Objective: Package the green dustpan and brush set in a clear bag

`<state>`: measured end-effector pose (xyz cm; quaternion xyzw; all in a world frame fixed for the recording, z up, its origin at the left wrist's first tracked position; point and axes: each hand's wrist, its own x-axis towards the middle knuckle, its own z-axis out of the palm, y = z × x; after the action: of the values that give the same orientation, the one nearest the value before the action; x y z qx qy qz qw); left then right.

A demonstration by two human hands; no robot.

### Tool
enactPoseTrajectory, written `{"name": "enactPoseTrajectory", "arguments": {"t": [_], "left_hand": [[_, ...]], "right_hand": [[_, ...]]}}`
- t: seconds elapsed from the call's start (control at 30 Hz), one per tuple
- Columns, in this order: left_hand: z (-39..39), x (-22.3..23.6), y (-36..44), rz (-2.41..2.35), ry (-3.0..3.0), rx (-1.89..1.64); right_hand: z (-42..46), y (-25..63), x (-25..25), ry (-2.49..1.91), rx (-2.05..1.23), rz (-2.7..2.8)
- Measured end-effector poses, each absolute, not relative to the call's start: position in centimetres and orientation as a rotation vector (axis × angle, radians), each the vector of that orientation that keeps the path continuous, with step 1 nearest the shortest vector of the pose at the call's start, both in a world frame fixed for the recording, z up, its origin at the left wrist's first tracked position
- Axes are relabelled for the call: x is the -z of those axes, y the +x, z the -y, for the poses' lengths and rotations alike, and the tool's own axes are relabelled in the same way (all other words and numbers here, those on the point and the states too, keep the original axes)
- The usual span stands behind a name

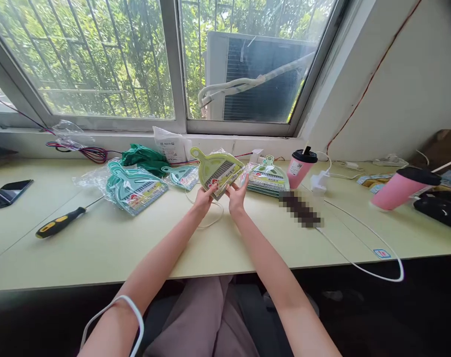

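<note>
Above the pale desk I hold a yellow-green mini dustpan set in clear wrap, tilted with its handle to the upper left. My left hand pinches its lower left edge. My right hand grips its lower right edge. To the left lie a teal dustpan set in plastic and a smaller teal one. A stack of similar packs sits just right of my right hand.
A yellow-and-black screwdriver and a phone lie at the left. Two pink cups stand at the right, with a white cable looping over the desk edge. Green cloth and wires lie by the window sill.
</note>
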<state>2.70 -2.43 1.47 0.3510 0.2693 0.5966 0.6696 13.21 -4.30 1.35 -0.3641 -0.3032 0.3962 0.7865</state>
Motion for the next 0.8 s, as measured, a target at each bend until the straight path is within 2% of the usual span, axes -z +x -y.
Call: {"name": "enactPoseTrajectory", "arguments": {"t": [0.8], "left_hand": [[2.2, -0.7, 2.5, -0.854, 0.921, -1.31]], "right_hand": [[3.2, 13.1, 0.0, -1.015, -0.926, 0.48]]}}
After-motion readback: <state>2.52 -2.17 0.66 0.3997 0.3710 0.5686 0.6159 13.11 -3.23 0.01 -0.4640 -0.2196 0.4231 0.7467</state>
